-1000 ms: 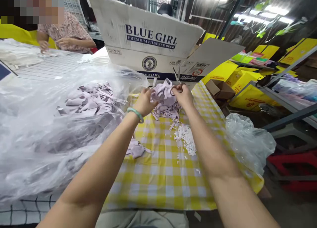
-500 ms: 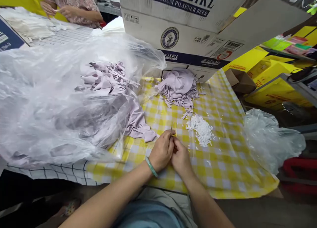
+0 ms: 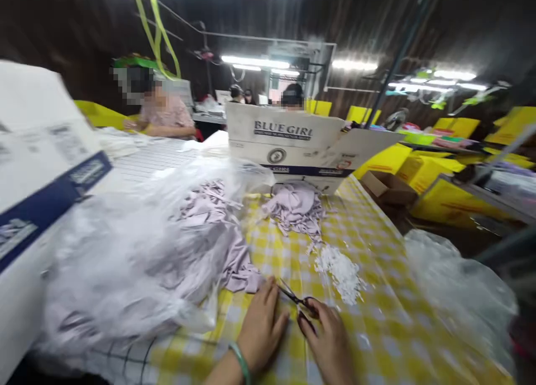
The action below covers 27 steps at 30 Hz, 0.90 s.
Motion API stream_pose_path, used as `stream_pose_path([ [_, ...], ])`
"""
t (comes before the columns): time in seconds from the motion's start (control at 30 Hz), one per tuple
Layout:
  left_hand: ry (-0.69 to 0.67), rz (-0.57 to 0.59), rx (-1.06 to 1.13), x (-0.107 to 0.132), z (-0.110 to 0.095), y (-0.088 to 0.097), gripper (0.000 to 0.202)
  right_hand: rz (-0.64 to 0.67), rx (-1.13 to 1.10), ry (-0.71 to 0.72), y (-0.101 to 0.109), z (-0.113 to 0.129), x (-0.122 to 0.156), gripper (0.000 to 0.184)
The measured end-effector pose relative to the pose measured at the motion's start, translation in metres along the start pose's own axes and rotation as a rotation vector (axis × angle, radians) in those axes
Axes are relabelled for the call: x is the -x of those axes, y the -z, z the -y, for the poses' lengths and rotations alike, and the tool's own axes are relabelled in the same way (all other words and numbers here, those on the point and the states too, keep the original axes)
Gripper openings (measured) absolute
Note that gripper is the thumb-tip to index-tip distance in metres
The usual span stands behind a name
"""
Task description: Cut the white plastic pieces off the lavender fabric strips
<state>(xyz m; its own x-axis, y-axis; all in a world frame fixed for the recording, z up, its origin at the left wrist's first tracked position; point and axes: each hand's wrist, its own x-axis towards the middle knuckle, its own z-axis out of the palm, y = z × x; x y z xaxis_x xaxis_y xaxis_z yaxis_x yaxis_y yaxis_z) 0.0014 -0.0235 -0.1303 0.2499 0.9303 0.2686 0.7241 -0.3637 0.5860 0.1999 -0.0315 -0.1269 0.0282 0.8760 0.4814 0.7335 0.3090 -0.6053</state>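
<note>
My right hand [image 3: 333,340] grips a pair of scissors [image 3: 298,301] by its dark handles, with thumb and fingers in or around the loops. The blades are spread and point up and left. Beside them, my left hand [image 3: 260,326], with a green bangle at the wrist, lies over the cloth with fingers stretched out and thumb apart; I see nothing in it. Its fingertips are close to the scissor tips and to the end of the lilac fabric [image 3: 240,268] spilling from a clear plastic bag [image 3: 121,245]. Just beyond the scissors is a heap of small white bits [image 3: 341,273].
A pile of lilac pieces [image 3: 295,203] lies before a white beer carton [image 3: 247,139]. Another carton [image 3: 37,167] stands at the left edge. A clear bag [image 3: 456,284] hangs at the right. Yellow checked cloth [image 3: 377,340] covers the table. A person [image 3: 167,114] sits across.
The view has tilted up, showing the room and more people. My hands, earlier together around a thin pointed thing, are now apart, with the scissors open in my right hand.
</note>
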Motion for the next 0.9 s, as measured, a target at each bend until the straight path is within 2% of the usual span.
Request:
stream_pose_path([
  [0.13,0.041,0.013,-0.026,0.004,-0.011,0.007,0.063,-0.009,-0.001,0.048,-0.007,-0.011,-0.003,0.04],
  [0.33,0.07,-0.015,0.059,0.029,-0.02,0.011,0.063,0.011,0.014,-0.053,0.005,0.004,-0.007,0.047],
  [0.43,0.087,-0.037,0.135,0.029,-0.022,0.017,0.061,0.095,0.077,-0.081,0.015,0.018,-0.009,0.033],
  [0.5,0.1,-0.066,0.195,0.016,-0.026,0.025,0.059,0.182,0.105,-0.063,0.024,0.027,-0.013,0.017],
  [0.53,0.105,-0.089,0.226,0.005,-0.028,0.03,0.057,0.232,0.11,-0.05,0.028,0.031,-0.017,0.01],
  [0.6,0.121,-0.146,0.29,-0.028,-0.031,0.04,0.049,0.35,0.112,-0.033,0.036,0.037,-0.031,0.012],
  [0.7,0.221,-0.238,0.377,-0.099,-0.031,0.05,0.037,0.509,0.08,-0.018,0.044,0.037,-0.077,0.01],
  [0.77,0.356,-0.307,0.414,-0.152,-0.025,0.05,0.036,0.544,0.053,-0.022,0.044,0.029,-0.13,0.007],
  [0.8,0.432,-0.344,0.423,-0.177,-0.021,0.048,0.036,0.53,0.048,-0.033,0.043,0.023,-0.162,0.011],
  [0.9,0.619,-0.444,0.423,-0.244,-0.002,0.037,0.037,0.407,0.063,-0.107,0.032,-0.007,-0.27,0.03],
])
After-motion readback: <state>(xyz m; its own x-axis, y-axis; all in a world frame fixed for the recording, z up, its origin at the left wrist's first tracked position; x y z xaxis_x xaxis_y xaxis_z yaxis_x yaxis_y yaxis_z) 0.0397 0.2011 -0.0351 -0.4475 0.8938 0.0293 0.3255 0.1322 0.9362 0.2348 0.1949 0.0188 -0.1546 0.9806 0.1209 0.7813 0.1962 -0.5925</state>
